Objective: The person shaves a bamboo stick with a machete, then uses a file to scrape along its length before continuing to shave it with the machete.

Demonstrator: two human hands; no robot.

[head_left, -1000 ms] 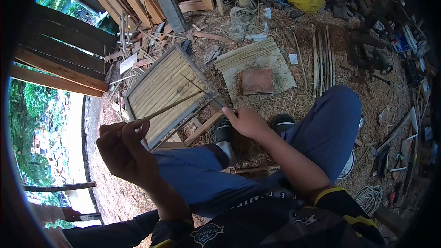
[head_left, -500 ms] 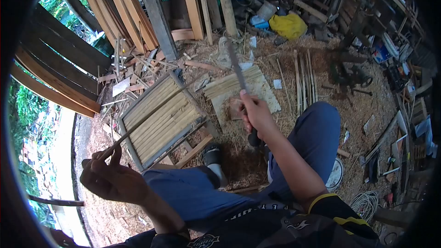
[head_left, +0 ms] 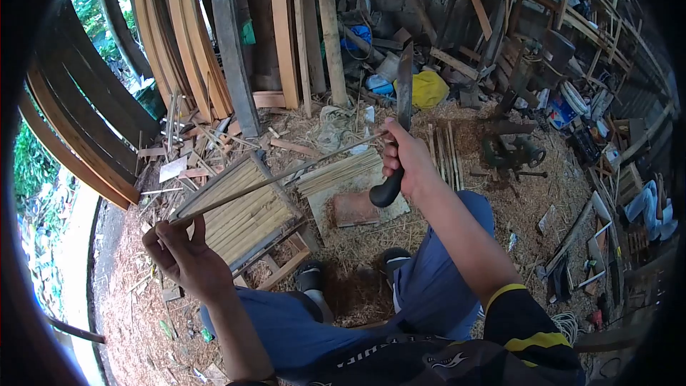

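My left hand (head_left: 187,261) pinches one end of a long thin wooden strip (head_left: 286,173) between thumb and fingers. The strip slants up to the right, its far end at the thumb and forefinger of my right hand (head_left: 412,157). That hand is wrapped round a machete (head_left: 405,86), its dark blade pointing up and its black handle curving out below the fist. Under the strip lies a framed panel of pale slats (head_left: 246,214), tilted on wooden legs. A bundle of thin strips (head_left: 339,175) and a reddish block (head_left: 356,209) rest on a pale board between my hands.
Long planks (head_left: 187,43) lean at the back left. Several thin sticks (head_left: 444,154) lie right of the board, near a green metal tool (head_left: 511,151). A yellow cloth (head_left: 429,90) sits among scrap at the back. Shavings cover the ground (head_left: 486,243).
The strip has swung toward the right, and its far end now meets my right hand. The machete has turned more upright. My view has tilted up a little.
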